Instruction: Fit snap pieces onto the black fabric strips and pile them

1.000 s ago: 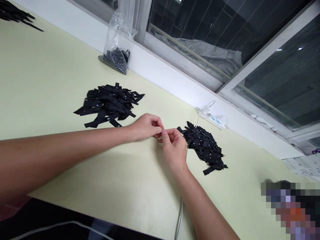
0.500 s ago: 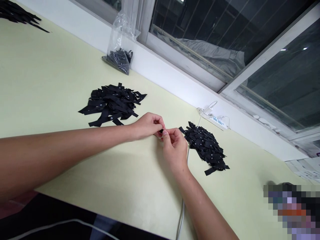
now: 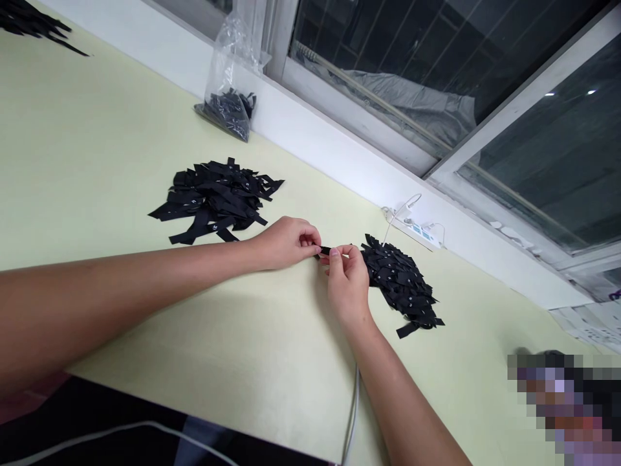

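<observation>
My left hand [image 3: 286, 242] and my right hand [image 3: 348, 283] meet over the pale yellow table [image 3: 97, 149], both pinching one small black fabric label [image 3: 325, 250] stretched between their fingertips. Just right of my right hand lies a heap of folded black labels [image 3: 400, 281]. A looser pile of longer black label strips [image 3: 213, 200] lies to the left, behind my left forearm.
A clear plastic bag [image 3: 231, 84] holding more black labels leans against the white window sill. A white power strip [image 3: 417, 233] with cables sits by the wall. A grey cable [image 3: 352, 414] runs off the table's front edge. More black strips [image 3: 29, 19] lie far left.
My hands have drawn slightly apart, and the black label now shows stretched between their fingertips. My right hand has shifted a little toward the right heap.
</observation>
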Motion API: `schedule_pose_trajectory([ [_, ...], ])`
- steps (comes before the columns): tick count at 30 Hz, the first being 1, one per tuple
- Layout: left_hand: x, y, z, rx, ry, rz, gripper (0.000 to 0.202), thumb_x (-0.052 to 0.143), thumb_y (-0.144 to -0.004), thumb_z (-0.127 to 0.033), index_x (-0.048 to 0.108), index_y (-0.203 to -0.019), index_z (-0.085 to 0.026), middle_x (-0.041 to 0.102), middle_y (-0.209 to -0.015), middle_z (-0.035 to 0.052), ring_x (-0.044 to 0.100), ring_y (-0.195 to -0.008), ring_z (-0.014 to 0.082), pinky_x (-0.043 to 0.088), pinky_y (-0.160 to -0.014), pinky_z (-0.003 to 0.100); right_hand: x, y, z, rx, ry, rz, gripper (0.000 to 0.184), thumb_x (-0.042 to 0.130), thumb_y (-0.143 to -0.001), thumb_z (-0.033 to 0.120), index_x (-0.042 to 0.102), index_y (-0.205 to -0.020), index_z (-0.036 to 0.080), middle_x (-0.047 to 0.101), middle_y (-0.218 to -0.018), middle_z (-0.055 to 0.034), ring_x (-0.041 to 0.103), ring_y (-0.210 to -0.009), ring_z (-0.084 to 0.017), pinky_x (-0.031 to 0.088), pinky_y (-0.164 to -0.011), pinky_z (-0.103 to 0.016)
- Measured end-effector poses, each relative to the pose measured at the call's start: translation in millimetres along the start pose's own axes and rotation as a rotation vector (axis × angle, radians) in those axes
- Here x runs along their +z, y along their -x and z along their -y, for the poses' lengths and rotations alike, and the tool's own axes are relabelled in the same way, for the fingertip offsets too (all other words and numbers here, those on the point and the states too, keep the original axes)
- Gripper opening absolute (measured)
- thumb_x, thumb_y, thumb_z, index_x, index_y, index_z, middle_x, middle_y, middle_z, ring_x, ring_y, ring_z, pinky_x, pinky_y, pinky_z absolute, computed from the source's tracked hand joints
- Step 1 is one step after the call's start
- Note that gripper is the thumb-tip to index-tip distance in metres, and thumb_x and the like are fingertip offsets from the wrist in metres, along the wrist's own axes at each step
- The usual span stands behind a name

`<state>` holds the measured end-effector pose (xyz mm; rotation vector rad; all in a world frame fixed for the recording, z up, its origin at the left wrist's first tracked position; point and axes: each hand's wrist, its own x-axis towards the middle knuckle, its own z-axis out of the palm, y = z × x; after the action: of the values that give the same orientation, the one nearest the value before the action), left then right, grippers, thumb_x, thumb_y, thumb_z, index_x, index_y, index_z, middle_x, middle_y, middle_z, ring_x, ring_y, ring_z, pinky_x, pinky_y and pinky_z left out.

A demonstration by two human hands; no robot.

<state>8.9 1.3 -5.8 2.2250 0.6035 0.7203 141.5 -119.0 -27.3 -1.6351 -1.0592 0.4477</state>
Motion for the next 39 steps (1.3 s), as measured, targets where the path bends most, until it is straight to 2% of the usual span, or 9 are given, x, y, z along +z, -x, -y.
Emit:
schedule_pose_trajectory([
  [6,-3.4,-1.1,2.5,0.112,-0.100,0.034,0.013,0.063,-0.084,-0.018,0.076,-0.084,-0.018,0.070,-0.083,0.0023,0.061,-0.074,0.0128,0.042,-0.068,0.025,-4.3,2.2,7.5,-0.049,0.154,0.048,0.018,0.045,-0.099,0.041,0.051,-0.096,0.025,0.076,-0.097,-0.0050,0.070,-0.088,-0.022,0.048,-0.083,-0.036],
  [14,-1.1,-3.6,11.1,0.148,-0.127,0.008,0.016,0.062,-0.086,-0.021,0.078,-0.086,-0.020,0.071,-0.083,0.0021,0.062,-0.076,0.0139,0.043,-0.070,0.025,-5.0,-1.0,2.7,-0.042,0.146,0.058,0.017,0.045,-0.099,0.041,0.049,-0.095,0.025,0.077,-0.093,-0.0049,0.070,-0.087,-0.022,0.048,-0.082,-0.036],
  [20,-2.4,-2.6,6.0,0.037,0.023,-0.074,0.015,0.067,-0.084,-0.026,0.071,-0.096,-0.018,0.070,-0.081,0.0014,0.061,-0.072,0.0128,0.044,-0.066,0.024,-8.5,-6.5,0.9,-0.081,0.087,-0.040,0.025,0.054,-0.094,0.046,0.058,-0.091,0.022,0.073,-0.096,-0.0050,0.065,-0.081,-0.019,0.047,-0.074,-0.031],
  [23,-3.3,-1.9,2.4,0.013,0.115,-0.077,0.014,0.068,-0.084,-0.030,0.068,-0.090,-0.017,0.068,-0.075,0.0001,0.059,-0.068,0.0116,0.045,-0.064,0.023,-11.8,-9.1,0.7,-0.061,0.062,-0.091,0.030,0.058,-0.091,0.049,0.061,-0.090,0.019,0.069,-0.089,-0.0038,0.062,-0.077,-0.018,0.047,-0.067,-0.029],
  [25,-3.5,-1.4,0.9,0.018,0.120,-0.045,0.015,0.068,-0.084,-0.032,0.068,-0.085,-0.017,0.067,-0.072,-0.0003,0.057,-0.066,0.0111,0.043,-0.061,0.023,-13.4,-10.0,0.9,-0.048,0.038,-0.112,0.032,0.060,-0.089,0.051,0.063,-0.091,0.018,0.068,-0.088,-0.0035,0.061,-0.077,-0.017,0.049,-0.067,-0.030],
  [28,-3.0,-0.7,0.1,0.028,0.109,-0.017,0.016,0.069,-0.084,-0.033,0.070,-0.084,-0.017,0.067,-0.071,-0.0003,0.057,-0.065,0.0111,0.041,-0.059,0.022,-13.9,-9.9,2.6,-0.041,-0.027,-0.139,0.035,0.063,-0.087,0.052,0.065,-0.094,0.017,0.070,-0.100,-0.0067,0.064,-0.085,-0.019,0.053,-0.070,-0.031],
  [30,-2.5,-0.2,0.1,0.044,0.114,-0.022,0.014,0.068,-0.085,-0.031,0.072,-0.086,-0.017,0.069,-0.074,0.0003,0.059,-0.068,0.0115,0.042,-0.062,0.023,-13.3,-9.1,5.0,-0.041,-0.092,-0.142,0.036,0.065,-0.087,0.051,0.064,-0.096,0.017,0.071,-0.106,-0.0091,0.067,-0.087,-0.020,0.055,-0.068,-0.031],
  [33,-2.3,0.8,-0.5,0.078,0.128,-0.035,0.015,0.063,-0.088,-0.026,0.074,-0.093,-0.018,0.074,-0.085,0.0014,0.063,-0.075,0.0125,0.046,-0.068,0.023,-12.0,-7.7,8.9,-0.032,-0.211,-0.118,0.036,0.070,-0.085,0.050,0.061,-0.094,0.016,0.072,-0.105,-0.0102,0.072,-0.082,-0.020,0.057,-0.064,-0.031],
  [39,-4.8,4.0,-5.1,0.181,0.158,-0.015,0.017,0.063,-0.089,-0.024,0.079,-0.096,-0.022,0.074,-0.093,0.0027,0.065,-0.081,0.0128,0.050,-0.074,0.024,-10.0,-7.7,10.3,-0.027,-0.378,-0.065,0.035,0.075,-0.083,0.048,0.056,-0.091,0.018,0.073,-0.100,-0.0084,0.074,-0.086,-0.021,0.062,-0.079,-0.038],
])
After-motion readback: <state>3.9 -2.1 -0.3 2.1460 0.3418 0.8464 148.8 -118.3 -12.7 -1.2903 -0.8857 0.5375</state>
